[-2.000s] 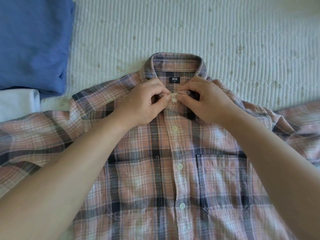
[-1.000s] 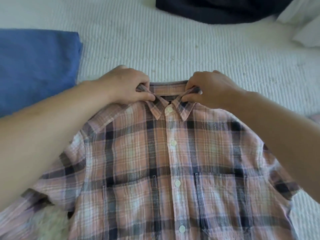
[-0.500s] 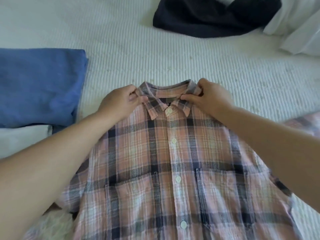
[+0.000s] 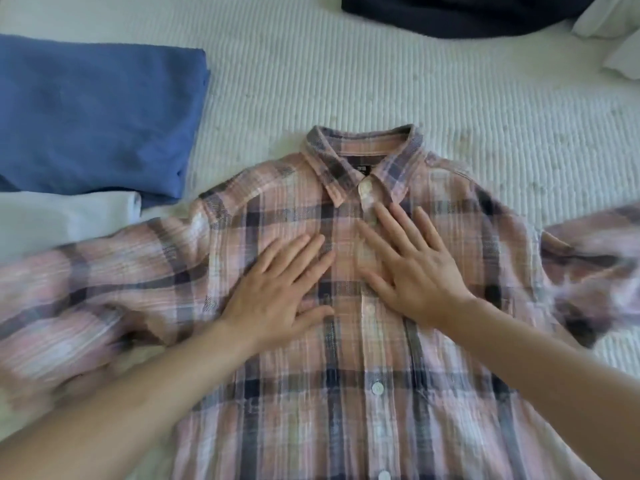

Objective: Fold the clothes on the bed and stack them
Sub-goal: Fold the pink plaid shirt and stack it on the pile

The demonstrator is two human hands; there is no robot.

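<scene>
A pink and navy plaid button shirt (image 4: 346, 393) lies face up on the bed, buttoned, collar (image 4: 363, 157) pointing away from me and sleeves spread to both sides. My left hand (image 4: 280, 292) lies flat on the chest, left of the button line, fingers straight. My right hand (image 4: 408, 265) presses flat on the chest over the button placket, fingers spread. Neither hand holds any cloth.
A folded blue garment (image 4: 93, 112) sits at the left on a folded white one (image 4: 65, 216). A dark navy garment (image 4: 467, 12) lies at the far top. White pillows (image 4: 613, 26) are at the top right. The ribbed white bed cover (image 4: 346, 71) surrounds the shirt.
Both hands let go of the collar and moved down onto the chest, now lying flat. The sleeves have spread outward.
</scene>
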